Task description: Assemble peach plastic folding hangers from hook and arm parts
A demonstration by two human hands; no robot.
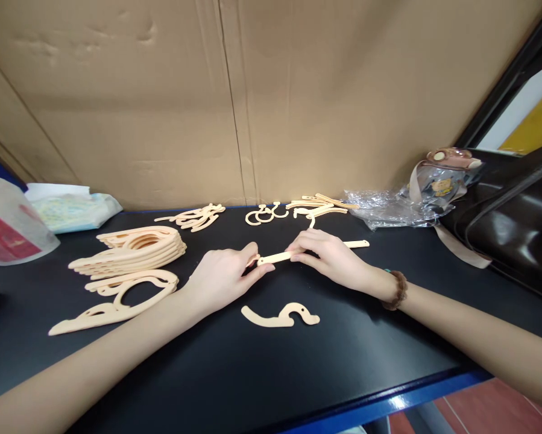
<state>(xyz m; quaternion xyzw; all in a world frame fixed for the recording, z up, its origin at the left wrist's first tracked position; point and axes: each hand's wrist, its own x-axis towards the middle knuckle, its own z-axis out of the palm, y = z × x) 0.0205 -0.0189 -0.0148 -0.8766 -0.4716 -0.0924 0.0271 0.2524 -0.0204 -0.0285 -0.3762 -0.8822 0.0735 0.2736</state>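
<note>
Over the middle of the table, my right hand (331,256) is closed round a cream plastic hanger bar (275,258), whose far end sticks out to the right. A hook stands up behind the fingers. My left hand (225,274) pinches at the bar's left end, beside its small hole. Between those fingers shows a bit of a pale peach piece, mostly hidden. In front of both hands lies a loose curved hanger arm (271,319) with a hole near its right tip. Left of my left hand, a folded hanger (121,307) rests against a stack of folded hangers (130,253).
At the back lie piles of curved arms (196,217), hooks (266,214) and bars (320,207). A clear plastic bag (383,208), a strapped bottle (442,181) and a black bag (515,217) stand right. Left are a tissue pack (76,211) and a whitish container (17,223). Cardboard (162,102) walls the back.
</note>
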